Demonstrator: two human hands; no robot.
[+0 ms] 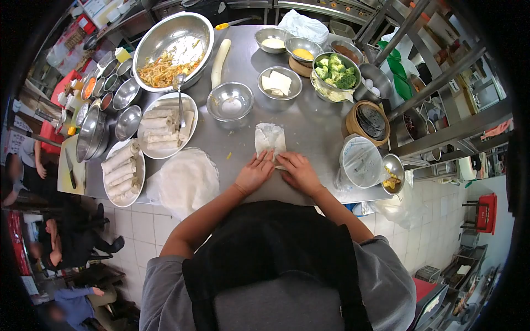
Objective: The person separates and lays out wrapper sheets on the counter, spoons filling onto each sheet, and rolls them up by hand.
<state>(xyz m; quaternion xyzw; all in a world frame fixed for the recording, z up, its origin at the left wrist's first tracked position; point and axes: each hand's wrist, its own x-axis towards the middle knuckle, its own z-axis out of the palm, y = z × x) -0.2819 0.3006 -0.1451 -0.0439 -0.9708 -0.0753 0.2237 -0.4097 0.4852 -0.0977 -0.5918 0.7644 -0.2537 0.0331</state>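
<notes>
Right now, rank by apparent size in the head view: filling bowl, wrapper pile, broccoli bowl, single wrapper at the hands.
1. Filling bowl
2. Wrapper pile
3. Broccoli bowl
4. Single wrapper, partly hidden

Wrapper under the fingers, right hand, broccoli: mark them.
Wrapper [270, 135]: head view, on its flat far part.
Right hand [300, 171]: head view, back of the hand.
Broccoli [337, 70]: head view, among the florets.

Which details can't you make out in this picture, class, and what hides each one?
Head view:
- Near part of the wrapper: hidden by the left hand and right hand.
- Insides of the rolls: hidden by their wrapping.
- Bottom of the big bowl: partly covered by food.
</notes>
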